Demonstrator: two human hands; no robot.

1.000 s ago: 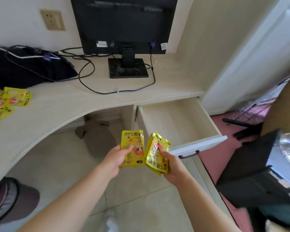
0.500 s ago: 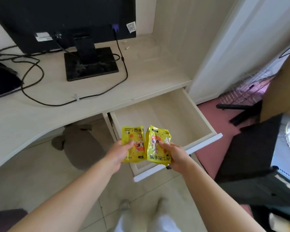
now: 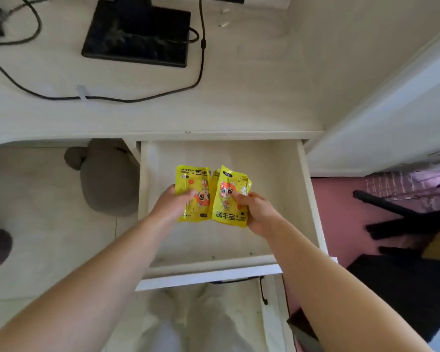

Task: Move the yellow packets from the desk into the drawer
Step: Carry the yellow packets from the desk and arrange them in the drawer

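Note:
My left hand (image 3: 172,204) grips a yellow packet (image 3: 196,184) with a cartoon figure on it. My right hand (image 3: 259,212) grips another yellow packet (image 3: 229,199), with a further yellow edge showing behind it. Both hands hold the packets side by side over the middle of the open white drawer (image 3: 308,199), whose floor is bare. I cannot tell whether the packets touch the drawer floor. The desk top (image 3: 239,105) lies just beyond the drawer; no packets show on it in this view.
A black monitor base (image 3: 137,39) and black cables (image 3: 201,72) sit on the desk. A grey bundle (image 3: 107,176) lies on the tiled floor under the desk, left of the drawer. Dark chair parts (image 3: 404,224) stand on the pink floor at right.
Both hands carried the packets forward from in front of the drawer to over its middle. My view tilted down and closer, and the packets left on the desk went out of sight.

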